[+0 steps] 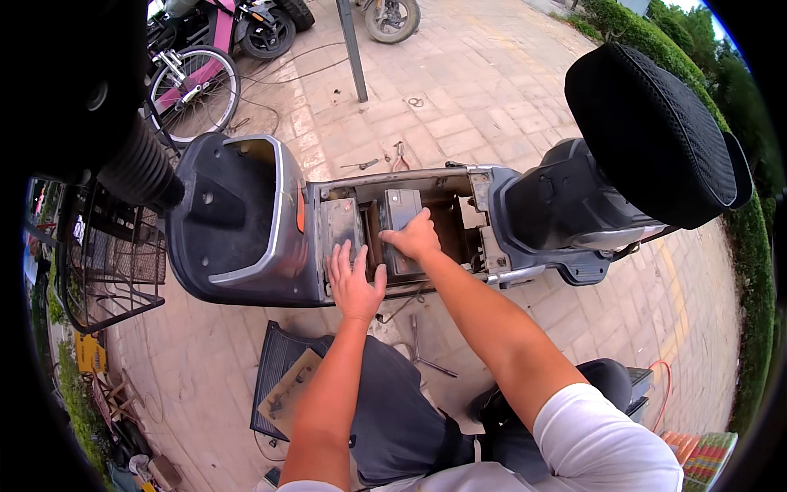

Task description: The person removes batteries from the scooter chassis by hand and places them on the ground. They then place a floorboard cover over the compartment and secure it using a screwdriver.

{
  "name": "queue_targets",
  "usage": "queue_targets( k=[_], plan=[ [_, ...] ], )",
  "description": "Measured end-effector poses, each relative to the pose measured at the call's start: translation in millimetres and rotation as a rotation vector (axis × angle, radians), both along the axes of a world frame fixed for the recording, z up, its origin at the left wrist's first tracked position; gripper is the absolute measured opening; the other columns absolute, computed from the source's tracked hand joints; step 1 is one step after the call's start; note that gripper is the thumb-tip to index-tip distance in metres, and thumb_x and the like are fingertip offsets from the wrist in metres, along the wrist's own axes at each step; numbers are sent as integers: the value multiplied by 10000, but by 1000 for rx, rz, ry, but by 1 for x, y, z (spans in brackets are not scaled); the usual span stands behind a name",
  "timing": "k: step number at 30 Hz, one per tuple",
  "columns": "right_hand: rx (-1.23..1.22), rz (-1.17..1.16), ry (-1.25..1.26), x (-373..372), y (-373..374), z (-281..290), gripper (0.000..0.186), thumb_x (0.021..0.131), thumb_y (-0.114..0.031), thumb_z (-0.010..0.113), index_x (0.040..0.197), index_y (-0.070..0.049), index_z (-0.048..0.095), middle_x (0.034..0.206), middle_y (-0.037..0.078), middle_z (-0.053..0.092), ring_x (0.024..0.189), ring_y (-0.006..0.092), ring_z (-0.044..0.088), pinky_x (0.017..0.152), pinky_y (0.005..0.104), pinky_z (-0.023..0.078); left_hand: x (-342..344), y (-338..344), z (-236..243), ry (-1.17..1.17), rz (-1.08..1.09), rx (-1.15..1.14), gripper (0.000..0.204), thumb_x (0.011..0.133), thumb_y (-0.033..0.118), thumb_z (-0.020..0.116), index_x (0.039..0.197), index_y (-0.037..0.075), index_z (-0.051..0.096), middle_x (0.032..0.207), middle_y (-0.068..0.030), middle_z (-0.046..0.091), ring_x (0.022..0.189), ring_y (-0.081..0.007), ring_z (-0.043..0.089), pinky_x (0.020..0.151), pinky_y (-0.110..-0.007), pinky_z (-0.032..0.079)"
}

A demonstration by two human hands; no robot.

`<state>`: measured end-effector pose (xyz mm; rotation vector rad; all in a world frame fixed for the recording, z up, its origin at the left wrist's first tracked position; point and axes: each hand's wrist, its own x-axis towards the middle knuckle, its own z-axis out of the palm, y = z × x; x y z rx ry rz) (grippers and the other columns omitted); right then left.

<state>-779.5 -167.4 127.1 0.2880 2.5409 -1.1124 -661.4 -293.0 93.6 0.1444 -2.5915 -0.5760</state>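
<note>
The right hand (416, 235) grasps a dark grey box-shaped battery (402, 205) in the open floor compartment (410, 179) of an electric scooter (291, 279). The left hand (355, 283), its fingers spread, touches the neighbouring battery (340, 217). Beyond the scooter, pliers (400, 162) lie on the paving (484, 107).

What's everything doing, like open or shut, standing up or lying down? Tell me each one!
Scooter bay: open
Left hand: open, spread over left grey block
Left grey block: inside bay
Right hand: closed on right grey block
Right grey block: held, inside bay
Pliers: lying on paving
Metal wrench: lying on paving
Bicycle wheel: upright
</note>
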Motion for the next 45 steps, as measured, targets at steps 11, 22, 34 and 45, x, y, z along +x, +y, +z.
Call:
queue_targets(
  k=[11,22,34,45],
  plan=[
    [-3,7,-15,-5,33,2,912,557,-474,831,1173,80,448,1136,236,614,1065,327,616,921,364,482,-4,9,-3,-68,82,-141,557,810,279,584,1286,11,476,1390,-179,425,1320,-355,354,1134,-509,212],
    [122,367,306,9,82,151,840,559,-465,798,1089,111,494,996,284,641,942,380,646,833,385,510,-12,8,-4,-34,67,-168,593,748,208,584,1286,-13,468,1404,-181,427,1341,-346,341,1146,-505,199],
    [200,425,111,155,301,206,910,582,-408,795,1199,144,417,934,280,636,901,403,632,821,405,500,-14,-13,-47,3,59,-414,490,913,254,496,1351,37,460,1401,-169,455,1307,-342,403,1114,-464,283],
    [555,-675,-185,294,546,36,849,572,-493,810,1108,86,498,1057,255,632,994,367,624,869,395,493,-14,-29,-47,-28,12,-455,491,941,283,469,1349,11,454,1410,-183,435,1322,-348,377,1121,-489,243]
  ],
)
